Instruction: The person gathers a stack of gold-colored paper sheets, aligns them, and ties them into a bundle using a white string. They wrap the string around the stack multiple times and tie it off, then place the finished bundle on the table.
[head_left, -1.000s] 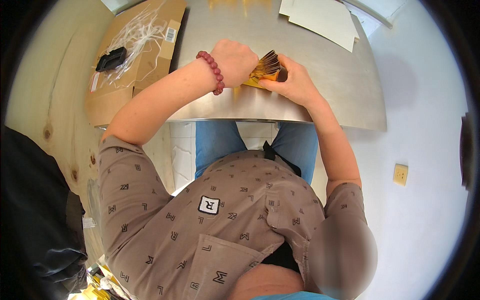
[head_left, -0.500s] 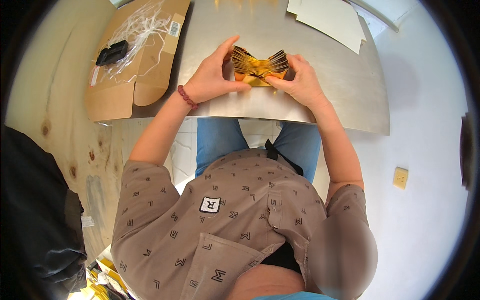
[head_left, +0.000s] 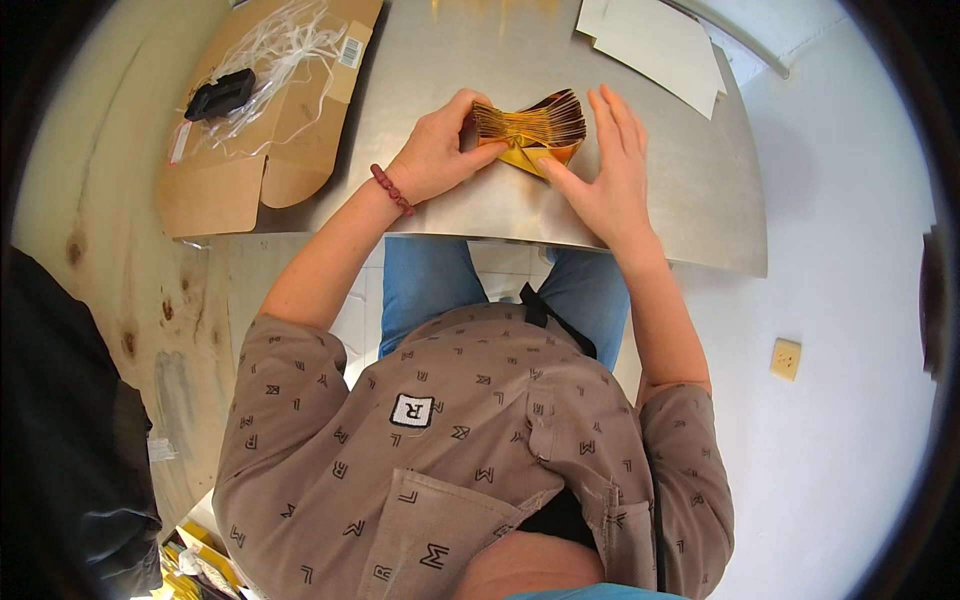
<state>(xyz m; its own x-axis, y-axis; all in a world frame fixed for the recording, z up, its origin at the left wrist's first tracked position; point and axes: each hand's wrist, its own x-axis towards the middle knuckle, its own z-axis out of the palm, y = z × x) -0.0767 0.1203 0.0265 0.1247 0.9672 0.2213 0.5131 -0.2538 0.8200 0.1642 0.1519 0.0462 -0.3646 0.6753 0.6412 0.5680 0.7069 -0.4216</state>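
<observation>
A stack of shiny gold foil packets [head_left: 530,127] stands on edge over the metal table, pinched in at the middle and fanned out toward both ends. My left hand [head_left: 437,150] grips its left end, thumb along the near face and fingers behind. Beside the right end, my right hand [head_left: 612,180] is open with its fingers stretched upward. The right thumb lies at the lower near corner of the stack; whether it presses there I cannot tell. A dark red beaded bracelet [head_left: 392,190] circles my left wrist.
To the left on the metal table [head_left: 690,190] lies an opened cardboard box [head_left: 215,195], with clear plastic strips [head_left: 290,60] and a black plastic piece [head_left: 221,95] on it. White cardboard sheets [head_left: 655,45] rest at the far right. A dark garment [head_left: 75,420] hangs at the left.
My right hand has loosened from the right end, and its fingers have straightened upward. My left hand has closed in on the left end, and the stack has tilted slightly.
</observation>
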